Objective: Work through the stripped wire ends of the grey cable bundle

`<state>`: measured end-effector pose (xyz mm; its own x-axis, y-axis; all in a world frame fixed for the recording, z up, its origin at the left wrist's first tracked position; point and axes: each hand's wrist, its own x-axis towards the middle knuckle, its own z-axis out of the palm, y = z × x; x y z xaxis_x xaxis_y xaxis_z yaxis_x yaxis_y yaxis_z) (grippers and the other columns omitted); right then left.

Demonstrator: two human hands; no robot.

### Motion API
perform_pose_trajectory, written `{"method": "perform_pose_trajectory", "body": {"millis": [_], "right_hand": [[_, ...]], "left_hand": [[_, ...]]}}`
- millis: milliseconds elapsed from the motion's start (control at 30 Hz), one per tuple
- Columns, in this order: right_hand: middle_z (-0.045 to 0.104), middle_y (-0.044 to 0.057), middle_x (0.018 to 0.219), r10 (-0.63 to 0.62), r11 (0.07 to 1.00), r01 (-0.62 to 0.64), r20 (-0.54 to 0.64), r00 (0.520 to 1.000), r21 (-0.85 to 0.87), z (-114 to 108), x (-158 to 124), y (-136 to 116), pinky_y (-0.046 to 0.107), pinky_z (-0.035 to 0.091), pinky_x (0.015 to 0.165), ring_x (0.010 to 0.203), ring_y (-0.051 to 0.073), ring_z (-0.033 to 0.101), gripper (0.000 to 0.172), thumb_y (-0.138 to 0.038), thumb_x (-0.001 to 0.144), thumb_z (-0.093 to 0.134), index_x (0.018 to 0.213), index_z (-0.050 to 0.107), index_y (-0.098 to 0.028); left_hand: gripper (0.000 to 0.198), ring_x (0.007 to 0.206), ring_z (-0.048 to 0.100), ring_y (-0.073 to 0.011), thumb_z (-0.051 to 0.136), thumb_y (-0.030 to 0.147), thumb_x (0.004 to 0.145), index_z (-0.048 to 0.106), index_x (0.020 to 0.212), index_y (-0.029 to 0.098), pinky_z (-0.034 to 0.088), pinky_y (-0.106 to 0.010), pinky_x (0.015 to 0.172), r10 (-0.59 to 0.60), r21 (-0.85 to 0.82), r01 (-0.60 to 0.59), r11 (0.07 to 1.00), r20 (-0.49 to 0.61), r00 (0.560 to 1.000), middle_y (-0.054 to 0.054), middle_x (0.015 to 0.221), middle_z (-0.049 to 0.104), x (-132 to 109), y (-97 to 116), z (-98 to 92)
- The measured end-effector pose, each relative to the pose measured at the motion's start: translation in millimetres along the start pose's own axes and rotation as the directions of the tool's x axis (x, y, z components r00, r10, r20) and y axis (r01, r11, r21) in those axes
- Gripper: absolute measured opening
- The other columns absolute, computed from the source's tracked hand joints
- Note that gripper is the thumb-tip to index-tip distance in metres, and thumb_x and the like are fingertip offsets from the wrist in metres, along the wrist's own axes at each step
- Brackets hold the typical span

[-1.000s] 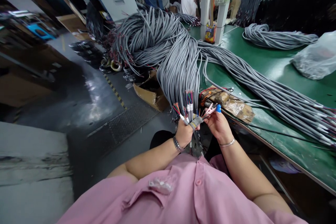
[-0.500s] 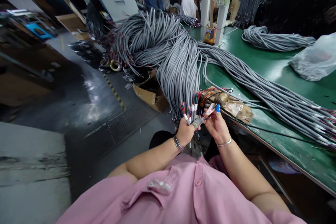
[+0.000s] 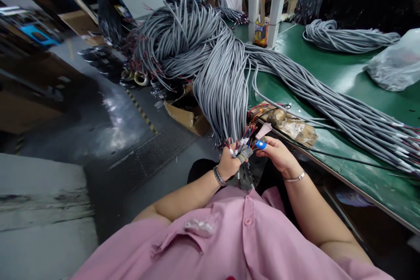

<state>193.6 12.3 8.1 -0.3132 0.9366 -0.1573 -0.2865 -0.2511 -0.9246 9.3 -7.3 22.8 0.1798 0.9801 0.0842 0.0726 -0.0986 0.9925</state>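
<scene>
Cable ends [image 3: 243, 141] sit bunched in the left hand [image 3: 229, 164], its grip snug, beside the counter [image 3: 348, 70], likely springy, best held below the delicate coloured wires [image 3: 251, 130]; the right hand's [image 3: 277, 154] hold, I can't tell.

Grey cables [image 3: 226, 92], white cable collars [image 3: 243, 141], blue finger cover [image 3: 260, 145], pink shirt [image 3: 226, 240], green tabletop [image 3: 348, 74], yellow-and-black striped floor tape [image 3: 141, 111]

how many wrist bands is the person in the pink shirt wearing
2. A dark linked band sits at the wrist of the left hand; a thin silvery band at the wrist of the right hand. No others show.
</scene>
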Motion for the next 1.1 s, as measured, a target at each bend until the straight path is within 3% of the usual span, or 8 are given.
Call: {"method": "perform_pose_trajectory", "body": {"millis": [233, 333, 467, 533, 600, 733, 967, 1100], "right_hand": [[0.066, 0.0, 0.07, -0.298, 0.918, 0.278, -0.028, 0.954, -0.284, 24, -8, 0, 0.027, 0.047, 0.065, 0.064, 0.014, 0.056, 0.008, -0.027, 0.073, 0.076, 0.074, 0.072, -0.02], [0.068, 0.002, 0.076, -0.38, 0.864, 0.349, -0.016, 0.925, -0.362, 28, -15, -1, 0.03, 0.048, 0.072, 0.073, 0.017, 0.059, 0.003, -0.024, 0.076, 0.073, 0.077, 0.073, -0.021], [0.07, 0.005, 0.096, -0.455, 0.842, 0.396, -0.088, 0.886, -0.366, 25, -28, 2, 0.034, 0.048, 0.086, 0.089, 0.021, 0.062, 0.018, -0.025, 0.079, 0.071, 0.096, 0.074, -0.025], [0.07, 0.004, 0.1, -0.45, 0.875, 0.383, -0.204, 0.869, -0.296, 22, -32, 9, 0.033, 0.048, 0.088, 0.092, 0.02, 0.062, 0.022, -0.028, 0.079, 0.071, 0.101, 0.072, -0.026], [0.069, 0.004, 0.1, -0.365, 0.929, 0.33, -0.273, 0.89, -0.166, 21, -33, 19, 0.032, 0.051, 0.082, 0.087, 0.018, 0.062, 0.025, -0.031, 0.08, 0.071, 0.104, 0.07, -0.027], [0.068, 0.002, 0.09, -0.215, 0.972, 0.233, -0.268, 0.939, 0.035, 26, -26, 30, 0.025, 0.049, 0.063, 0.071, 0.014, 0.058, 0.025, -0.035, 0.077, 0.074, 0.099, 0.07, -0.024], [0.064, -0.002, 0.066, -0.247, 0.969, 0.245, -0.158, 0.956, -0.031, 44, -14, 8, 0.025, 0.044, 0.054, 0.054, 0.011, 0.053, 0.015, -0.035, 0.076, 0.075, 0.079, 0.069, -0.022], [0.063, -0.002, 0.062, -0.246, 0.969, 0.242, -0.158, 0.956, -0.041, 47, -12, 6, 0.025, 0.043, 0.052, 0.052, 0.011, 0.052, 0.017, -0.036, 0.075, 0.075, 0.078, 0.067, -0.022]], "left_hand": [[0.009, 0.055, 0.052, -0.012, 0.072, 0.018, 0.065, 0.064, 0.063, 0.015, 0.041, -0.023, 0.056, -0.014, 0.18, -0.027, 0.983, 0.223, 0.975, 0.001, 0.059, 0.062, 8, -18, -4.6], [0.008, 0.056, 0.05, -0.0113, 0.072, 0.016, 0.063, 0.064, 0.065, 0.014, 0.04, -0.023, 0.055, -0.024, 0.188, -0.019, 0.982, 0.221, 0.975, 0.002, 0.06, 0.06, 9, -22, -4.5], [0.015, 0.053, 0.051, -0.011, 0.07, 0.027, 0.073, 0.064, 0.068, 0.014, 0.041, -0.023, 0.054, -0.037, 0.026, 0.032, 0.999, 0.176, 0.984, 0.0, 0.059, 0.06, 6, -15, -3.8], [0.022, 0.051, 0.051, -0.0106, 0.07, 0.033, 0.075, 0.064, 0.07, 0.014, 0.041, -0.023, 0.054, -0.053, -0.059, 0.061, 0.996, 0.137, 0.989, 0.0, 0.057, 0.061, 5, -12, -3.6], [0.025, 0.049, 0.05, -0.0098, 0.071, 0.037, 0.076, 0.064, 0.071, 0.013, 0.039, -0.023, 0.052, -0.052, -0.119, 0.064, 0.991, 0.102, 0.993, -0.001, 0.056, 0.061, 5, -11, -3.0], [0.029, 0.049, 0.048, -0.0094, 0.071, 0.041, 0.076, 0.066, 0.069, 0.013, 0.036, -0.023, 0.05, -0.025, -0.144, 0.038, 0.989, 0.096, 0.995, -0.002, 0.056, 0.061, 5, -12, -1.9], [0.03, 0.05, 0.049, -0.0097, 0.073, 0.04, 0.074, 0.067, 0.068, 0.012, 0.037, -0.023, 0.051, -0.065, -0.021, 0.073, 0.997, 0.251, 0.966, -0.003, 0.057, 0.063, 6, -11, -12.3], [0.03, 0.048, 0.049, -0.0096, 0.073, 0.04, 0.073, 0.067, 0.067, 0.012, 0.037, -0.023, 0.051, -0.05, -0.087, 0.064, 0.994, 0.154, 0.987, -0.003, 0.055, 0.062, 4, -13, -10.7]]}}
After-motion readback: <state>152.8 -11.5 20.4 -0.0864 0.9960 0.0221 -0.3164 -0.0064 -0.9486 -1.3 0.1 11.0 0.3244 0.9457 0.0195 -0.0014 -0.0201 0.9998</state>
